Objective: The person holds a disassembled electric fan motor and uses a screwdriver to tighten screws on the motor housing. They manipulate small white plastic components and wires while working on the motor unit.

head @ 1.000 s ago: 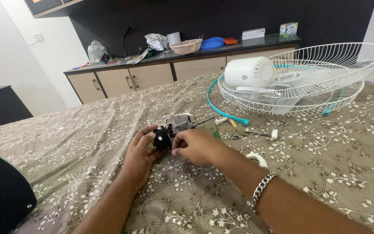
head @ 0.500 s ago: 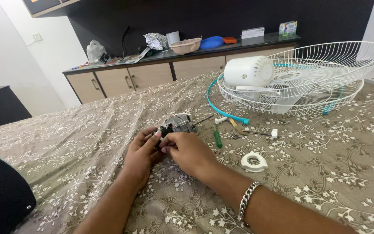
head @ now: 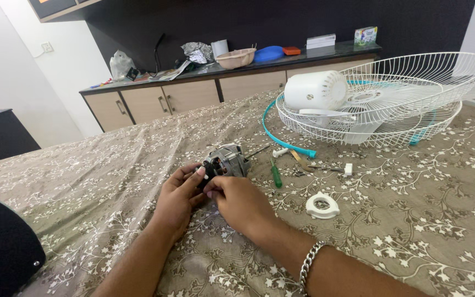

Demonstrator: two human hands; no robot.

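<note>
Both hands working on a small grey metal fan motor with copper windings (head: pixel 225 162), sitting on the floral bedspread (head: pixel 413 220).

Left hand (head: pixel 178 197) and right hand (head: pixel 238 202) are pinching its near end, fingers curled, not clamped. It's looking dense and rigid, so I'd be gripping the casing, not the thin shaft. Fingers are hiding what's pinched. A green-handled screwdriver (head: pixel 276 175) is lying just right of the right hand.

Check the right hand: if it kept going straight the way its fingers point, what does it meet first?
The right hand points up-left at the fan motor, which its fingertips already touch beside the left hand. The motor comes first; past it only patterned bedspread shows, though depth is unclear.
</note>
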